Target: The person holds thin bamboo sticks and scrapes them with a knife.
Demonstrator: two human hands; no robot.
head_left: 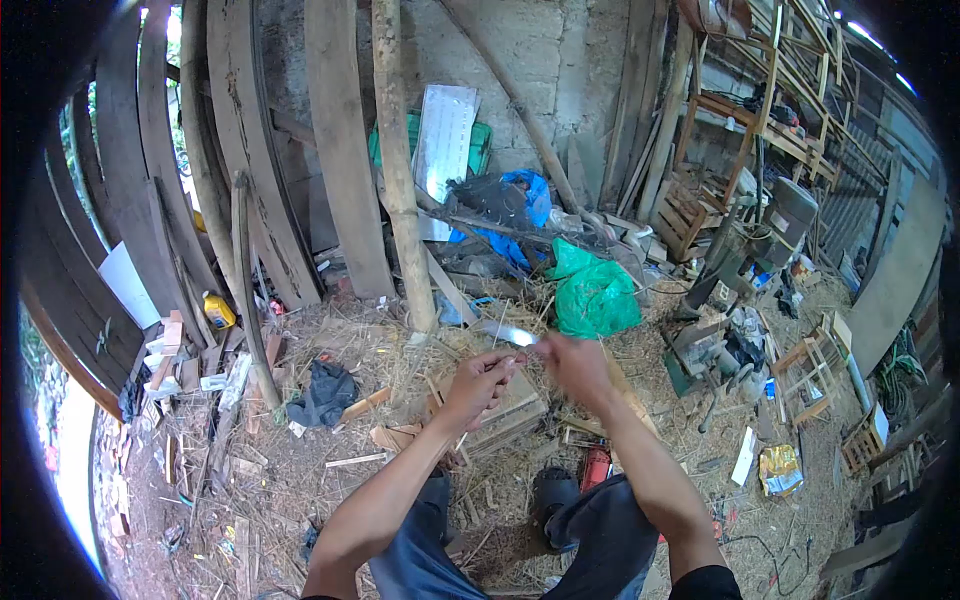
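My right hand (577, 368), slightly blurred, is closed around the handle of a knife (508, 333). Its bright blade points left, just above my other hand. My left hand (482, 388) is closed in a pinch, and whatever lies between its fingers is too small to make out. Both hands are close together in front of me, over a wooden block (515, 412) on the straw-strewn ground. My legs and dark shoes show below, with a red cylindrical object (595, 468) between them and the block's right side.
A bamboo post (402, 170) stands ahead, beside a green plastic bag (597, 297) and blue sheeting (530, 195). Dark cloth (325, 393) and a yellow bottle (218, 310) lie left. A machine (790, 215), a wooden frame (808, 378) and a gold packet (780, 470) are right.
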